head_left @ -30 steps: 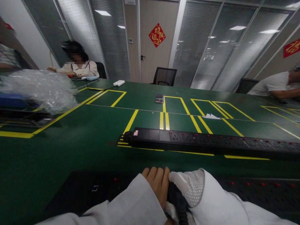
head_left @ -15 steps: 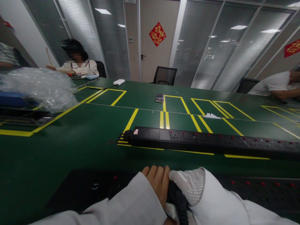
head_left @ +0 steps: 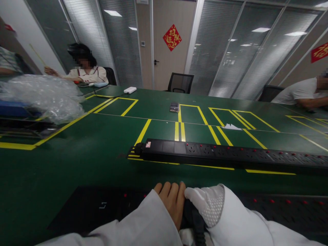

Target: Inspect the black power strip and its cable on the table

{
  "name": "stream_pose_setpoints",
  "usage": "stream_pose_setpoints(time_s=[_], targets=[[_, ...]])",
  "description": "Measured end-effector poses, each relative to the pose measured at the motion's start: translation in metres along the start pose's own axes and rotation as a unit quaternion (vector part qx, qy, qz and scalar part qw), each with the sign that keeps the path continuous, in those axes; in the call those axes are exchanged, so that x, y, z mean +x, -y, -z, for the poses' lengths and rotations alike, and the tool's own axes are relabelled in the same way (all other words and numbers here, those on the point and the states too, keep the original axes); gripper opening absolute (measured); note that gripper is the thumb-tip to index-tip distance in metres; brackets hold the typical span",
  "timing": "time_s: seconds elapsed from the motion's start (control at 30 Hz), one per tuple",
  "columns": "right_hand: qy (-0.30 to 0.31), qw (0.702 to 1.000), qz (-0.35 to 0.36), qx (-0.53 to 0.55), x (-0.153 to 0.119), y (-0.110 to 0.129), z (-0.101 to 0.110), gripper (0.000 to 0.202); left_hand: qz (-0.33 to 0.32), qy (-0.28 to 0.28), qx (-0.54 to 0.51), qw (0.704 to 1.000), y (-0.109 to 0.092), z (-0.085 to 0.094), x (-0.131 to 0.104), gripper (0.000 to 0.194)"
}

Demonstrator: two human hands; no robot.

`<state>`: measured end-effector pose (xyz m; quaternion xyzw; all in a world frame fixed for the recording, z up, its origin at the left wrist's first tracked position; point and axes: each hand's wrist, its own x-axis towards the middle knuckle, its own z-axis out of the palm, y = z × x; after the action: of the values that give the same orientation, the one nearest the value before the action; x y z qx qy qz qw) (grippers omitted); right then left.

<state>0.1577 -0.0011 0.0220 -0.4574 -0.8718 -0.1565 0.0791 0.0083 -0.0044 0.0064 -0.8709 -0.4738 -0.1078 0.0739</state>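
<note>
A long black power strip [head_left: 89, 205] marked "L1", with red indicator dots, lies across the front of the table under my forearms. My left hand [head_left: 171, 201], bare below a pale sleeve, curls its fingers over the strip's far edge. Right beside it, my right hand [head_left: 207, 204] wears a white glove with a dotted palm. It is closed on a black plug [head_left: 191, 215], whose ribbed cable end points down toward me. The plug's face and the socket under it are hidden by my hands.
A second black power strip [head_left: 230, 155] lies beyond my hands on the green table [head_left: 102, 153], near yellow tape lines. A small dark boxy object [head_left: 174, 107] and a white device [head_left: 130, 90] sit farther back. Clear plastic wrap [head_left: 46, 95] is heaped at left. People sit at both far sides.
My hands stay almost in place at the plug, and the near strip has shifted very slightly left. The person at the far left has moved a raised hand with a thin stick leftward.
</note>
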Motion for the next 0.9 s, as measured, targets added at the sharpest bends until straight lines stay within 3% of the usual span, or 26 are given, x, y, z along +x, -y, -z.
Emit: stream_pose_setpoints(time_s=[0.1,0.27,0.37,0.43,0.63,0.8,0.9], targets=[[-0.017,1.000,-0.001,0.001,0.003,0.002,0.002,0.008,0.009,-0.004,0.003,1.000,-0.002,0.000,0.000,0.039],[0.030,0.999,0.004,0.031,0.003,-0.001,0.021,0.005,0.007,0.009,-0.001,1.000,-0.002,0.004,0.001,0.039],[0.046,0.998,0.011,0.039,0.001,-0.003,0.026,0.019,-0.005,0.016,-0.004,1.000,-0.001,0.005,0.001,0.038],[0.059,0.997,0.017,0.037,-0.001,-0.004,0.026,0.023,-0.008,0.014,-0.007,1.000,0.000,0.004,0.001,0.038],[0.089,0.996,0.023,0.023,-0.001,-0.008,0.016,0.004,-0.007,-0.028,-0.002,1.000,0.000,-0.002,-0.001,0.034],[0.099,0.994,0.030,0.027,-0.003,-0.012,0.014,0.021,-0.004,-0.025,-0.007,1.000,-0.001,0.001,0.001,0.036],[0.101,0.994,0.028,0.031,-0.002,-0.012,0.015,0.021,-0.004,-0.020,-0.012,1.000,0.000,0.005,0.001,0.034]])
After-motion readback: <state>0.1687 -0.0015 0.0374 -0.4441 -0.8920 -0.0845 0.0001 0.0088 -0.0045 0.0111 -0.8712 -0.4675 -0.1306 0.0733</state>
